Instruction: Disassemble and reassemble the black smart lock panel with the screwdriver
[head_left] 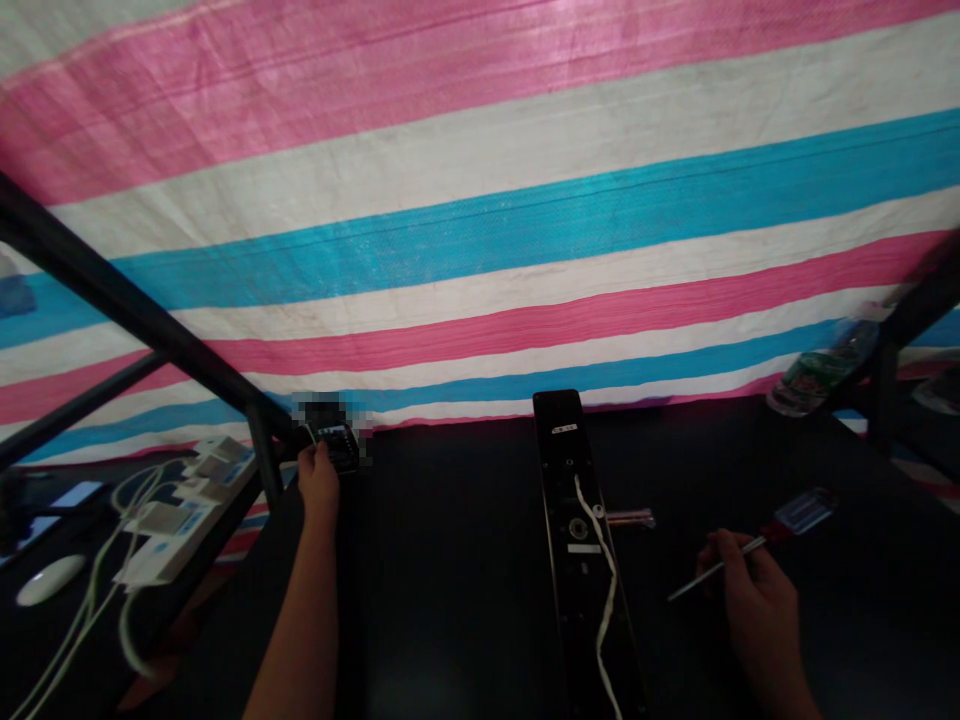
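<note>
My left hand (318, 478) reaches to the far left of the dark table (450, 560) and is closed on a small dark device with a lit screen (335, 440), partly blurred out. My right hand (742, 580) is closed on a screwdriver (757, 545) by its metal shaft; its red and clear-blue handle points up to the right. Between my hands lies a long black door-lock panel (574, 520), lengthwise away from me. A white cable (604, 580) runs along the panel, and a metal lever handle (630, 518) sticks out on its right side.
A pink, white and blue striped tarp (480, 220) hangs behind the table. Black metal frame bars (135, 315) cross at left. Left of the table lie white chargers with cables (165, 520) and a white mouse (49, 578). A plastic bottle (821, 372) lies at far right.
</note>
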